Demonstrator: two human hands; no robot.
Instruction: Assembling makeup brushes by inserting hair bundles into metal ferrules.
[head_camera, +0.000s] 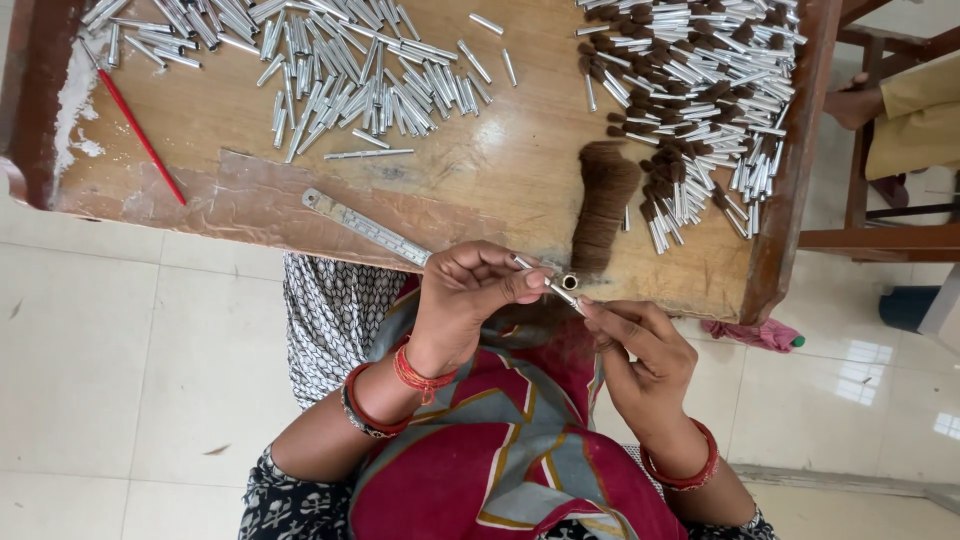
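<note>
Head view is showing the left hand (465, 300) and right hand (640, 355) both pinching one thin silver tube (545, 283) just below the wooden table (480, 170), beside a brown hair bundle (603, 200).

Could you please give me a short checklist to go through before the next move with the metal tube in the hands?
1. Metal tube is held at both ends: ok, the left hand pinches one end and the right hand the other.
2. Small brass ring is within reach: ok, it sits at the table's near edge, beside the fingertips.
3. Bundle of brown hair is at hand: ok, it lies just beyond the ring.
4. Empty tubes are in stock: ok, a loose pile lies far left.
5. Filled tubes are kept apart: ok, piled far right.
6. Tube's open end is clear: cannot tell, too small.
</note>
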